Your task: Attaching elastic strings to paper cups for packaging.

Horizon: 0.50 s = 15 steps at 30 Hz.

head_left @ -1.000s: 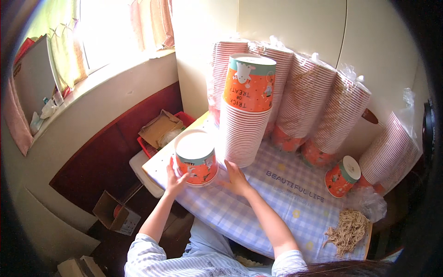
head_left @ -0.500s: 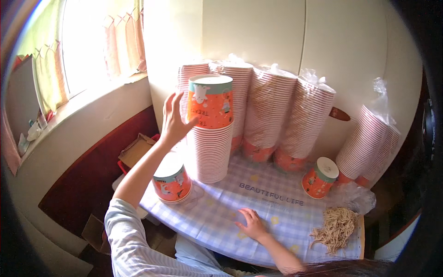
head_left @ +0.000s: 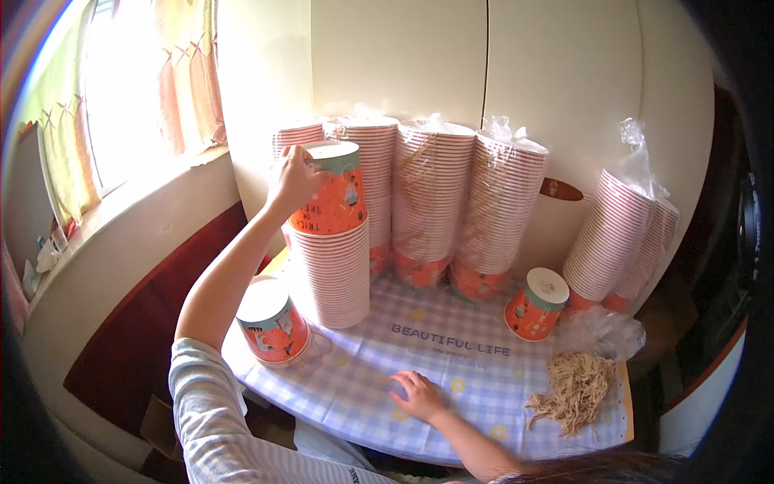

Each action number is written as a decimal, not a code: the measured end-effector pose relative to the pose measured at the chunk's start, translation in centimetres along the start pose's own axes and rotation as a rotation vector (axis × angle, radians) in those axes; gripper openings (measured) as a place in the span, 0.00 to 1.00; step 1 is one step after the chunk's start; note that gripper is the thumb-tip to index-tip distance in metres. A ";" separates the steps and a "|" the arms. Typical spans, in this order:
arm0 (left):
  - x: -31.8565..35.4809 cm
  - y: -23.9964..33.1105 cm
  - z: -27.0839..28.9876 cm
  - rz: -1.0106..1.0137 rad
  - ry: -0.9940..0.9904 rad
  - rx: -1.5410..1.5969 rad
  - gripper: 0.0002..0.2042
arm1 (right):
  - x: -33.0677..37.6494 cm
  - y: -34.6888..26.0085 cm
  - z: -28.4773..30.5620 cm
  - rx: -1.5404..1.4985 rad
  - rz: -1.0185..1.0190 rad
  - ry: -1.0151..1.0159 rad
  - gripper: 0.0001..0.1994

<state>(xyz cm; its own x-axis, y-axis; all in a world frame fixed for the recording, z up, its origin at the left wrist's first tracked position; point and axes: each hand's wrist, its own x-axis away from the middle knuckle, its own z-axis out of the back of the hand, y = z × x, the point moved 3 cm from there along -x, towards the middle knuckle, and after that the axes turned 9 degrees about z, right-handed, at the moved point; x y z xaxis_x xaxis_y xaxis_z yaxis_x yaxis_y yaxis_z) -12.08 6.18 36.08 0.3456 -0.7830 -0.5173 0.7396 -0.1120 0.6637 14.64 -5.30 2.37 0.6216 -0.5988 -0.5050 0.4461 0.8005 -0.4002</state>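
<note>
A tall stack of nested paper cups [head_left: 330, 278] stands upside down at the table's left-centre. Its top cup [head_left: 343, 198] is orange with a green band and a white base. My left hand [head_left: 292, 181] grips the upper left side of that top cup, thumb across its front and fingers by its base edge. Left of the stack, below my left forearm, a separate orange paper cup [head_left: 276, 335] sits upside down. My right hand [head_left: 419, 397] rests on the checked tablecloth [head_left: 363, 395] near the front, fingers apart and holding nothing.
Several stacks of paper cups in clear plastic [head_left: 431, 202] line the wall, with more bagged stacks [head_left: 609, 238] at the right. An upturned cup [head_left: 532, 310], a crumpled plastic bag [head_left: 605, 332] and a tan bundle of strings [head_left: 574, 394] lie on the right side.
My left hand has closed from a spread pose beside the stack onto its top cup. The whole view has shifted, with things appearing further left. My right hand stays on the tablecloth.
</note>
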 end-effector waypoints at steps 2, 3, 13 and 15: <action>-0.9 -0.8 0.1 -0.076 0.076 -0.050 0.22 | 0.0 0.0 -0.1 -0.051 -0.002 0.016 0.17; -0.8 -0.2 0.2 -0.158 0.143 -0.097 0.22 | 0.0 0.1 -0.1 -0.048 -0.005 0.019 0.17; -2.6 1.7 2.3 -0.231 0.275 0.040 0.21 | 0.1 0.0 -0.3 -0.079 -0.018 0.043 0.15; -1.2 4.1 3.4 -0.385 0.392 -0.003 0.21 | 0.2 0.1 -0.3 -0.087 -0.021 0.065 0.15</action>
<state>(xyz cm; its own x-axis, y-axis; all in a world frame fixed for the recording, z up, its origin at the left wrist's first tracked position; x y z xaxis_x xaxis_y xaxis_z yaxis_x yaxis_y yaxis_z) -11.45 4.55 41.26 0.2386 -0.3989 -0.8854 0.8566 -0.3430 0.3854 14.61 -5.38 1.97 0.5684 -0.6180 -0.5432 0.3995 0.7844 -0.4744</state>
